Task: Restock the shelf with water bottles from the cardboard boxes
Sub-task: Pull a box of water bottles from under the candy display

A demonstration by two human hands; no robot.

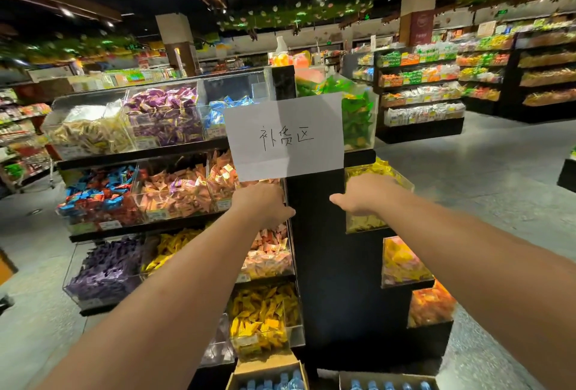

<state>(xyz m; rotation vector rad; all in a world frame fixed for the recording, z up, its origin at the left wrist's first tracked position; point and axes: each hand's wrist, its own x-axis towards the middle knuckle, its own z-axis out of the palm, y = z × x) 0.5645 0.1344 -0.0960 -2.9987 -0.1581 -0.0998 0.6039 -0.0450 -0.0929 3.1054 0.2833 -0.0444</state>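
Handwritten paper sign (285, 135) on matte black end panel (327, 265) btwn clear acrylic candy bins (162, 115), L hand (265, 202) & R hand (366, 196) just below, grips open, thumbs out, cardboard boxes (265, 364) w/ water bottles (293, 382) on floor.

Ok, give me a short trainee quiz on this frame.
1. What do the left hand and right hand hold?
2. The sign is: A above both hands; B inside a crate; C flat on the floor.
3. True or false: the left box and right box both hold bottles.
Key: 1 nothing; 2 A; 3 true.
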